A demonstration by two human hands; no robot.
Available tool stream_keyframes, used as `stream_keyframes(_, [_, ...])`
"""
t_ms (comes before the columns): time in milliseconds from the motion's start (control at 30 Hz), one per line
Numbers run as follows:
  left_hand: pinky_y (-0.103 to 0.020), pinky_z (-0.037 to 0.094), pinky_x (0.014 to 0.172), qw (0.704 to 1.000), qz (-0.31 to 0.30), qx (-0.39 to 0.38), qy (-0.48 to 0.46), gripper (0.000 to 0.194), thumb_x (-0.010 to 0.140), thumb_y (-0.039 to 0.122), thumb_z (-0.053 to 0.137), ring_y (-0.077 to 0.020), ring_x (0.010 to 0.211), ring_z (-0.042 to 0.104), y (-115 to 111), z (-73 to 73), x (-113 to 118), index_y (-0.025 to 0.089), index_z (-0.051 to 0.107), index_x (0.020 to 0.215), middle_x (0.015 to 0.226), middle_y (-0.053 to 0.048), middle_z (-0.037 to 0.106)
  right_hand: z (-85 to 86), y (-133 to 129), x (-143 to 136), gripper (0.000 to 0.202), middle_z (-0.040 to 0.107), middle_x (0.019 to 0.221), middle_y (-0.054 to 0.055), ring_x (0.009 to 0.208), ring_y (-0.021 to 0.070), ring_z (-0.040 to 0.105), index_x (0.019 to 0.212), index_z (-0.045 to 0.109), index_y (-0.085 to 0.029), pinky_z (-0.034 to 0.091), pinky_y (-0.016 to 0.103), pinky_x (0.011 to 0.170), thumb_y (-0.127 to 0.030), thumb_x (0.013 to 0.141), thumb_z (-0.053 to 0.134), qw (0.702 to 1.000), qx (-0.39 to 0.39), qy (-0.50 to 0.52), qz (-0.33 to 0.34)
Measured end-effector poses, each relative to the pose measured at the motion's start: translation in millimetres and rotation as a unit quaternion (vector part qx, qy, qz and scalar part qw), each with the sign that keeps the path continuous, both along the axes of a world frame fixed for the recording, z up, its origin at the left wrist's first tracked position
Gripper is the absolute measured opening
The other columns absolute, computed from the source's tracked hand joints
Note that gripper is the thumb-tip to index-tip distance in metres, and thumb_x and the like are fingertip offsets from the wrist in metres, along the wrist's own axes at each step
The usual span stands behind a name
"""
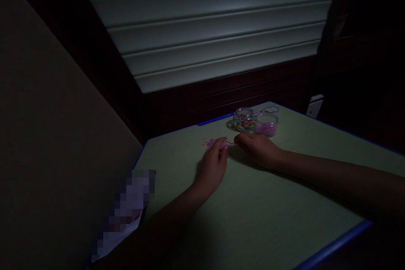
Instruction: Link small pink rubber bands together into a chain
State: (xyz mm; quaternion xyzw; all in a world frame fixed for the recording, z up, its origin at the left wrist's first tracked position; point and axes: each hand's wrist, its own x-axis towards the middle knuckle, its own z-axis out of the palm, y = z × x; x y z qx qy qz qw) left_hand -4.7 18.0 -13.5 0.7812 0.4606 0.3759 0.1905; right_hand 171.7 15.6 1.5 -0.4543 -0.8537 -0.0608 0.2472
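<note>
My left hand (215,162) is over the pale green table, its fingers closed at the edge of a small pile of pink pieces (210,143). To its right, my right hand (256,147) has its fingers pinched together, with a thin dark line reaching from them toward the left fingertips. What either hand grips is too small and dim to name. Behind my right hand stand a clear jar of colourful small rings (244,120) and a clear jar with pink pieces (266,125).
A clear round lid (270,110) lies behind the jars. The table (272,219) has a blue edge. A blurred-out flat item (126,211) is at its left edge. Beyond are a slatted panel (221,29) and a white box (315,106).
</note>
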Motion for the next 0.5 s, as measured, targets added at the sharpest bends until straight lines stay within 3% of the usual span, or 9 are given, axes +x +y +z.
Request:
stream_keyframes(233, [-0.024, 0.043, 0.068, 1.000, -0.028, 0.008, 0.003, 0.030, 0.085, 0.030, 0.034, -0.0131, 0.078, 0.055, 1.9, -1.4, 1.7, 0.022, 0.049, 0.110, 0.087, -0.004, 0.060, 0.5, -0.9, -0.1, 0.015, 0.059, 0.086, 0.006, 0.071, 0.0143, 0.054, 0.093, 0.049, -0.015, 0.032, 0.021, 0.057, -0.015, 0.081, 0.039, 1.000, 0.002, -0.019, 0.005])
stream_keyframes(500, [-0.023, 0.042, 0.064, 1.000, -0.023, 0.013, 0.007, 0.019, 0.084, 0.028, 0.036, -0.0124, 0.074, 0.055, 2.2, -2.6, 1.4, 0.021, 0.052, 0.093, 0.083, -0.002, 0.060, 2.9, -2.0, -1.1, 0.013, 0.059, 0.083, 0.005, 0.067, 0.0133, 0.053, 0.089, 0.050, -0.016, 0.030, 0.021, 0.055, -0.015, 0.079, 0.041, 1.000, -0.003, -0.028, -0.003])
